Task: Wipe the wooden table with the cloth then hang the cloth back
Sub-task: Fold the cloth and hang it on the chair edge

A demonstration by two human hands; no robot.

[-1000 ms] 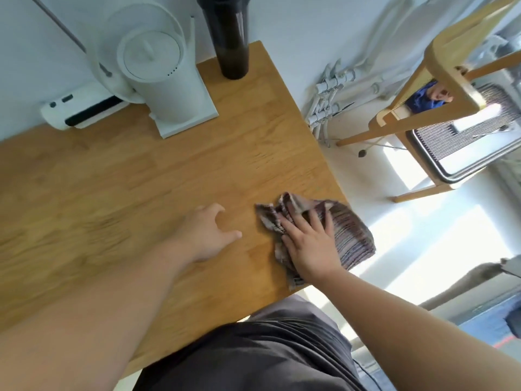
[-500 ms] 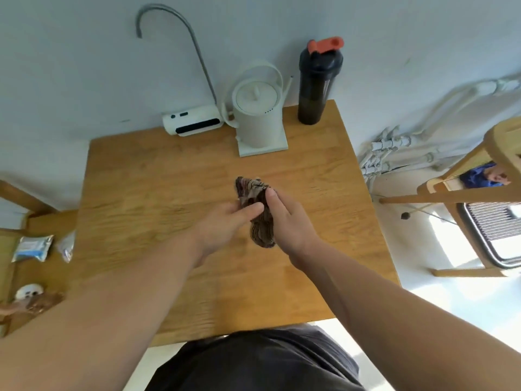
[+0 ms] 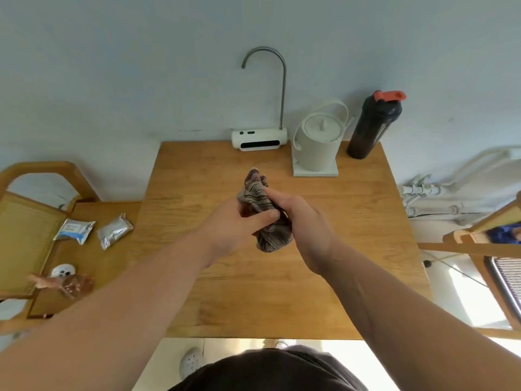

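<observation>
A striped brown and grey cloth (image 3: 255, 193) is bunched up and lifted above the middle of the wooden table (image 3: 352, 221). My left hand (image 3: 234, 224) grips it from the left, thumb across its middle. My right hand (image 3: 304, 224) grips it from the right, index finger laid over the top. The cloth's lower end (image 3: 272, 239) hangs between the two hands. Part of the cloth is hidden inside my palms.
At the table's back edge stand a white water dispenser with a curved spout (image 3: 259, 139), a white kettle on its base (image 3: 321, 142) and a dark bottle with a red lid (image 3: 372, 125). A lower shelf with packets (image 3: 93, 230) is left. A wooden chair (image 3: 479, 244) is right.
One second ago my right hand pressed the cloth flat at the table's right edge. Since then both hands have gathered it and lifted it over the table's middle; the view pulled back.
</observation>
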